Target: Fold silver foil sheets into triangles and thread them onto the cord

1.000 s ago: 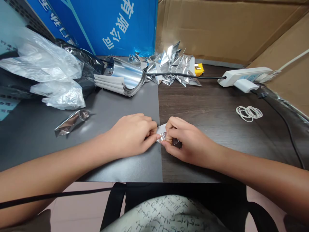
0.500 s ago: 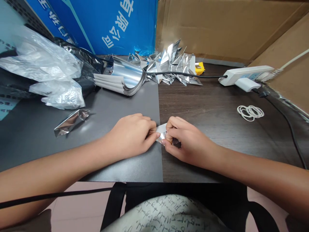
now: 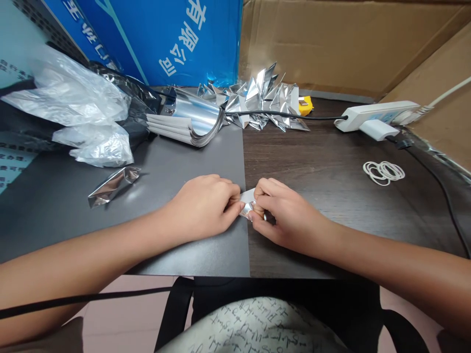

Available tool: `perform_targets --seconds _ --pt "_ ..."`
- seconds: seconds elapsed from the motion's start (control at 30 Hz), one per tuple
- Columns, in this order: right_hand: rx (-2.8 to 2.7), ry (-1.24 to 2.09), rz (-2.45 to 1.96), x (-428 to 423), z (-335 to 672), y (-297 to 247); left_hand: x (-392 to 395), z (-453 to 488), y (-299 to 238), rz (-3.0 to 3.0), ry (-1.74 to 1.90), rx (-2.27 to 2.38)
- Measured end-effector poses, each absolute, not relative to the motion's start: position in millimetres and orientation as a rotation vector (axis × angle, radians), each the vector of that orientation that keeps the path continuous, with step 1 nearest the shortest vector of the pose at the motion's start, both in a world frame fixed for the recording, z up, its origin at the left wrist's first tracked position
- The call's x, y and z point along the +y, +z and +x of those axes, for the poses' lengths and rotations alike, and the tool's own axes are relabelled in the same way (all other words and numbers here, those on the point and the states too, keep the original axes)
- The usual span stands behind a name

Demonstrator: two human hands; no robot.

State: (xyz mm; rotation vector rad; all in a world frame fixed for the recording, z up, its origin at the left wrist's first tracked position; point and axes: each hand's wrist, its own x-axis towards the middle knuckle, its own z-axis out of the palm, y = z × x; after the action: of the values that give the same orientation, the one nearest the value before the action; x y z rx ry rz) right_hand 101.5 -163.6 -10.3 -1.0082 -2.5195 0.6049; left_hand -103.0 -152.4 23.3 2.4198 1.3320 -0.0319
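Observation:
Between my two hands, just above the desk, is a small piece of silver foil paper (image 3: 248,196) with a pale back and a shiny face. My left hand (image 3: 208,203) pinches its left end between thumb and curled fingers. My right hand (image 3: 285,211) is closed on the right end, fingers bent and thumb pressed to the foil's lower edge. Much of the piece is hidden by my fingers. Left of my left hand lies a folded silver foil piece (image 3: 113,186). Behind my hands rests a curved stack of silver foil sheets (image 3: 184,125).
Folded foil pieces (image 3: 257,98) are heaped at the back beside a yellow tape measure (image 3: 305,105). White rubber bands (image 3: 383,173) lie right, below a power strip (image 3: 375,113) with cables. Plastic bags (image 3: 84,108) fill the left. A blue box (image 3: 176,39) and cardboard (image 3: 312,44) stand behind.
The whole view has shifted slightly. My hands keep nearly the same grip on the foil paper, with only a slight movement of the right fingers.

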Motion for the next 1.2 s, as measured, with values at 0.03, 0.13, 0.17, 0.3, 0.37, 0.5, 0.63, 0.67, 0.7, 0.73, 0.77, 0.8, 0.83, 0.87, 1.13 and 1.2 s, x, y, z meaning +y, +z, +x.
perform_targets --seconds 0.03,0.13,0.17,0.3,0.37,0.5,0.63,0.67,0.7,0.73,0.77,0.8,0.83,0.87,1.13,1.2 --pt "-2.52 0.604 -1.009 -163.4 101.5 -10.3 -152.5 -102.9 23.4 2.414 -0.036 1.336" --pt "-2.524 0.608 -1.007 -163.1 101.3 -10.4 -152.7 -102.3 23.5 2.396 -0.043 1.358" --pt "-2.525 0.604 -1.006 -163.0 101.2 -10.6 -152.6 -102.0 23.5 2.39 -0.047 1.368" --pt "-2.533 0.549 -0.986 -162.6 101.5 -11.2 -151.9 -101.0 23.5 2.379 -0.056 1.386" --pt "-2.532 0.527 -0.961 -162.4 102.1 -11.2 -152.0 -100.7 23.7 2.392 -0.063 1.394" --pt "-2.544 0.516 -0.894 -162.1 103.9 -10.6 -154.3 -100.2 24.5 2.417 -0.109 1.43" --pt "-2.576 0.48 -0.855 -162.4 105.0 -9.0 -157.1 -100.1 26.7 2.457 -0.157 1.459" --pt "-2.582 0.48 -0.856 -162.5 105.1 -8.5 -157.1 -100.4 27.5 2.457 -0.169 1.467" --pt "-2.587 0.489 -0.86 -162.5 105.1 -8.0 -156.8 -101.0 28.4 2.451 -0.183 1.473" --pt "-2.589 0.505 -0.865 -162.5 105.1 -7.5 -155.9 -101.8 29.1 2.44 -0.198 1.476" --pt "-2.59 0.52 -0.87 -162.4 105.1 -7.0 -154.7 -103.0 29.8 2.429 -0.215 1.476" --pt "-2.592 0.534 -0.874 -162.2 105.1 -6.6 -153.2 -104.4 30.2 2.419 -0.23 1.472" --pt "-2.597 0.543 -0.875 -162.1 105.1 -6.1 -151.4 -106.2 30.5 2.41 -0.243 1.464" --pt "-2.604 0.551 -0.877 -161.9 105.2 -5.7 -149.5 -108.3 30.7 2.404 -0.251 1.457" --pt "-2.596 0.635 -0.865 -158.1 106.4 -6.9 -131.5 -124.7 38.9 2.377 -0.177 1.277" --pt "-2.589 0.646 -0.85 -157.0 106.4 -8.7 -127.3 -126.7 39.3 2.419 -0.069 1.084"
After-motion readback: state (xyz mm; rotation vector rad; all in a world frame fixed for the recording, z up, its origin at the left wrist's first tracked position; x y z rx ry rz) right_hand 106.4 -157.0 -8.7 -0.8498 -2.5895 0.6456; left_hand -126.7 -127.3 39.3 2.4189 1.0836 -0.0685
